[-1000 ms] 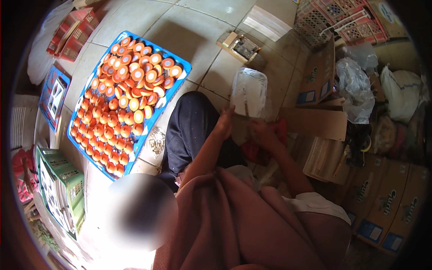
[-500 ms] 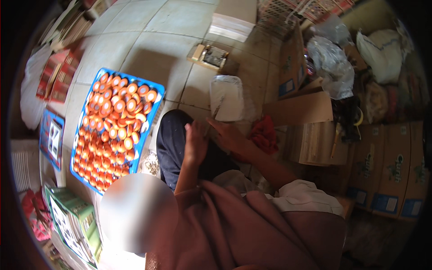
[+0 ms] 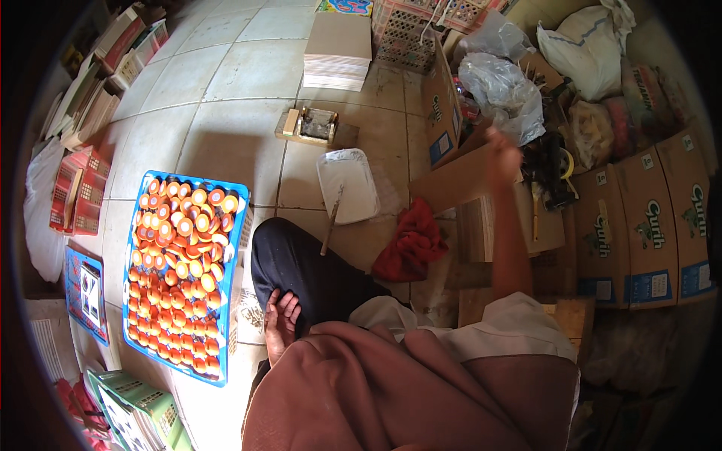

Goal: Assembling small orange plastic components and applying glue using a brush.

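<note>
My left hand (image 3: 281, 322) rests beside my bent left knee, palm up, with loosely curled, parted fingers and nothing in them. Stretched out to the far right, my right hand (image 3: 505, 154) is over the cardboard box flap, close to a clear plastic bag (image 3: 502, 86); motion smears its fingers. Ahead of my knee, a shallow tray (image 3: 349, 169) is coated with white stuff, and a thin stick or brush (image 3: 331, 218) leans over its near edge. Left of my leg stands a blue tray (image 3: 242, 225) filled with orange round pieces (image 3: 174, 282), many with pale disc faces.
A red cloth (image 3: 412, 240) lies on the tiled floor. Further off are a small wooden block with a dark metal part (image 3: 316, 126) and a stack of boards (image 3: 338, 56). Cardboard boxes (image 3: 643, 225) line the right; red (image 3: 80, 192) and green (image 3: 143, 410) baskets stand left.
My hands, close together over my lap before, have parted: the right reached far right, the left dropped to my knee. The view has shifted, and a pale blurred round patch at lower left is gone.
</note>
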{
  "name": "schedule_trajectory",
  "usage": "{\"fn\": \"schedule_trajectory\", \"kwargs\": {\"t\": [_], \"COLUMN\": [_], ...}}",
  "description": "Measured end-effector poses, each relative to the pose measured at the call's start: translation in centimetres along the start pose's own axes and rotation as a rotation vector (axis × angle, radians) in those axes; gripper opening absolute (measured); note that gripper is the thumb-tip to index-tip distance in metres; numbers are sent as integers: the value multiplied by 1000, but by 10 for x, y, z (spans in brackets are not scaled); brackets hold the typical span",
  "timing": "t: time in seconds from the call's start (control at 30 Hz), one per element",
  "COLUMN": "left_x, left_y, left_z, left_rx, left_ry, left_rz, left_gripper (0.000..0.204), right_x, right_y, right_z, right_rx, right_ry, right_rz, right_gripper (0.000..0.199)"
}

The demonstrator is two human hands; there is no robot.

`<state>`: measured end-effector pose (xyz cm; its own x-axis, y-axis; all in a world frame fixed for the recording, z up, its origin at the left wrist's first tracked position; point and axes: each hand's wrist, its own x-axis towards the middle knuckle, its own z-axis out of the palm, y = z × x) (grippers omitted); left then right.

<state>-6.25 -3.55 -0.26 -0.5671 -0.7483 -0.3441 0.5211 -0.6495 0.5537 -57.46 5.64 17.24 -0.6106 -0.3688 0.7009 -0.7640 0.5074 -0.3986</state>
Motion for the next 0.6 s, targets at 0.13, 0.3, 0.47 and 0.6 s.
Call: {"fn": "schedule_trajectory", "kwargs": {"t": [0.13, 0.3, 0.47, 0.6], "left_x": [0, -3, -2, 9], "left_y": [-1, 27, 80, 114], "left_z": [-3, 32, 114, 193], "left_rx": [55, 211, 445, 827], "left_ry": [-3, 19, -184, -297], "left_rz": [12, 39, 291, 637], "left_gripper": [45, 42, 41, 74], "right_x": [61, 144, 147, 64], "right_y": [44, 31, -124, -273], "right_z": [-31, -40, -47, -29], "right_rx": [-854, 362, 976, 1217], "right_ry": [374, 407, 104, -397], "right_rz": [-135, 58, -152, -204], "right_gripper": [43, 35, 27, 30]}}
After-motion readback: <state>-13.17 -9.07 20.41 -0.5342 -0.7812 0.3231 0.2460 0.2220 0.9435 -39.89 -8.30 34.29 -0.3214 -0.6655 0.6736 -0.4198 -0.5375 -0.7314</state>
